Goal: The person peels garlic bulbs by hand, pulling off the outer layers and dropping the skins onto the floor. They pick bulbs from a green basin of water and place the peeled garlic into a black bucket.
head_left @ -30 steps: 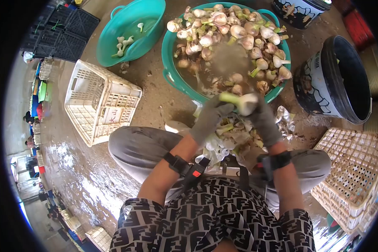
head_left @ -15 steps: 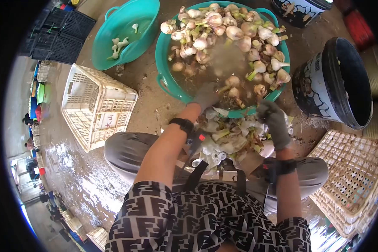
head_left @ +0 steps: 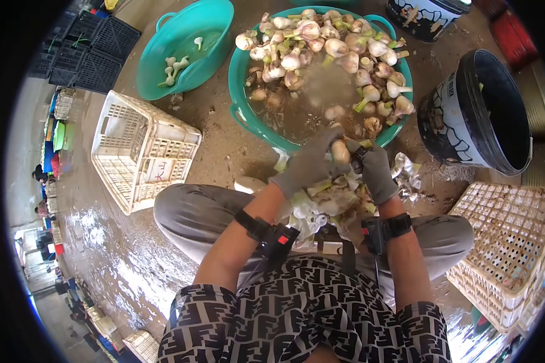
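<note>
My left hand [head_left: 309,163], in a grey glove, is closed round a garlic bulb [head_left: 341,152] just over the near rim of the green tub [head_left: 243,118]. Close against the bulb's right side is my right hand [head_left: 376,173], also gloved, its fingers curled in. A small dark thing shows at its fingertips, too hidden to name. The tub holds murky water and a heap of garlic bulbs [head_left: 309,29] with cut stems. Below both hands lies a pile of pale garlic peelings [head_left: 315,209] between my knees.
A second green tub [head_left: 151,72] at upper left holds a few white peeled bulbs [head_left: 174,68]. White plastic crates stand left [head_left: 163,175] and right [head_left: 502,236]. A black-and-white bucket [head_left: 460,121] tilts at right. Black crates [head_left: 112,39] are stacked at far left.
My left hand has come out of the tub's water with a garlic bulb. My right hand has moved left, and both hands now meet at the bulb.
</note>
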The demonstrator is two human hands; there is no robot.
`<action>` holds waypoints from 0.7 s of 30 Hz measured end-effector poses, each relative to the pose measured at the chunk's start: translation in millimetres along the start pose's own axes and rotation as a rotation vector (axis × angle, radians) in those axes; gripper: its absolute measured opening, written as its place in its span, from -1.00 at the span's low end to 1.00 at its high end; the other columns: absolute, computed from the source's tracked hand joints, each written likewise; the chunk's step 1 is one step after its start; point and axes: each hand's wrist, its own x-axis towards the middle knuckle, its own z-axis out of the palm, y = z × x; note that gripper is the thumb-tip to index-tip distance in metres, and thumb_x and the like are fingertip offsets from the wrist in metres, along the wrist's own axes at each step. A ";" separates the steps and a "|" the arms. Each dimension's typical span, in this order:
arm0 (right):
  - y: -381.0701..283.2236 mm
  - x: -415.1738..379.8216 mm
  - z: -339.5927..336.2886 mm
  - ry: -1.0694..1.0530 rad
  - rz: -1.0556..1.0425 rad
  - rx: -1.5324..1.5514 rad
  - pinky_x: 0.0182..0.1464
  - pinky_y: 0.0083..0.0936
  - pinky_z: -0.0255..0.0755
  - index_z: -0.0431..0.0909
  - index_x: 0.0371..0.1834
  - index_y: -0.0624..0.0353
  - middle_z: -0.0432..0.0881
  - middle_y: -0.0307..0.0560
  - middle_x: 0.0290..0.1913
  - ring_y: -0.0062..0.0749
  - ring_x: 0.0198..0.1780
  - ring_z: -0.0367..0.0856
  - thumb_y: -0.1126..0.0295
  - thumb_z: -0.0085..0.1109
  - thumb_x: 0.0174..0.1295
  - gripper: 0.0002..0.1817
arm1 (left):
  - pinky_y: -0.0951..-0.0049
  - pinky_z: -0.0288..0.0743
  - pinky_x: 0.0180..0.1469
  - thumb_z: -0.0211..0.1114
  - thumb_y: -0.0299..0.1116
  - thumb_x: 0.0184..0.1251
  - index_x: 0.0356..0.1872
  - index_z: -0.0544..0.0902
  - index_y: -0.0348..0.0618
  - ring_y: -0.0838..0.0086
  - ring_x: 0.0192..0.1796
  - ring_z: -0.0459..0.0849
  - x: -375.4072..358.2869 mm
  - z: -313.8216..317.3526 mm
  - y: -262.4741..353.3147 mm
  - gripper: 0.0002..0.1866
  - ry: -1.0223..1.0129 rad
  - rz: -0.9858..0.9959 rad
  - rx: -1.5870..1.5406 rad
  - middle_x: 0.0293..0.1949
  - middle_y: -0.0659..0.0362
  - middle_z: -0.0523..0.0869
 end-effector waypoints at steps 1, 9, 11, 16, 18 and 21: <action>1.1 -1.2 -0.5 -0.004 0.002 0.005 -0.59 -0.67 0.27 0.55 -0.41 0.23 0.50 -0.29 -0.58 -0.67 -0.62 0.40 0.32 0.26 0.13 -0.81 | 0.35 0.37 0.16 0.46 -0.30 -0.05 0.21 0.35 -0.14 0.26 0.13 0.50 -4.8 8.4 -2.0 -0.27 0.040 0.059 0.053 0.07 0.02 0.51; 4.2 -13.5 2.4 -0.084 -0.154 -0.092 -0.60 -0.71 0.24 0.55 -0.39 0.26 0.48 -0.28 -0.58 -0.69 -0.60 0.40 0.30 0.12 0.21 -0.79 | 0.36 0.37 0.16 0.44 -0.36 -0.04 0.17 0.40 -0.09 0.29 0.12 0.50 -11.9 9.3 3.5 -0.34 0.088 0.025 0.020 0.08 0.07 0.51; 7.8 -13.0 1.6 -0.106 -0.273 -0.185 -0.58 -0.72 0.26 0.56 -0.35 0.28 0.50 -0.28 -0.56 -0.70 -0.59 0.40 0.35 0.11 0.20 -0.81 | 0.40 0.39 0.13 0.43 -0.36 -0.02 0.16 0.41 -0.09 0.34 0.07 0.53 -12.3 9.2 2.8 -0.37 0.112 0.013 -0.010 0.04 0.10 0.54; 5.4 -13.7 -2.1 -0.250 -0.317 -0.311 -0.40 -0.66 0.38 0.58 -0.27 0.30 0.55 -0.27 -0.46 -0.64 -0.44 0.47 0.51 0.13 0.13 -0.87 | 0.54 0.47 -0.17 0.29 -0.17 0.16 0.05 0.47 -0.19 0.50 -0.21 0.58 -11.3 16.8 -14.5 -0.52 0.143 -0.239 -0.584 -0.19 0.14 0.60; 2.5 -15.1 3.1 -0.225 -0.077 -0.076 -0.33 -0.60 0.42 0.59 -0.28 0.27 0.58 -0.26 -0.43 -0.58 -0.40 0.50 0.56 0.16 0.09 -0.87 | 0.57 0.44 -0.36 0.22 -0.06 0.22 -0.09 0.51 -0.17 0.54 -0.39 0.56 -11.2 16.6 -22.7 -0.59 0.169 -0.357 -0.816 -0.33 0.18 0.60; 35.1 -5.8 -8.6 -0.146 -0.515 -0.770 -0.30 -0.70 0.42 0.58 -0.18 0.33 0.62 -0.17 -0.35 -0.54 -0.36 0.54 0.52 0.18 0.10 -0.78 | 0.58 0.31 -0.59 0.12 0.06 0.25 -0.30 0.52 -0.06 0.58 -0.59 0.47 -11.8 -6.5 -2.7 -0.63 0.159 -0.539 -0.999 -0.48 0.24 0.56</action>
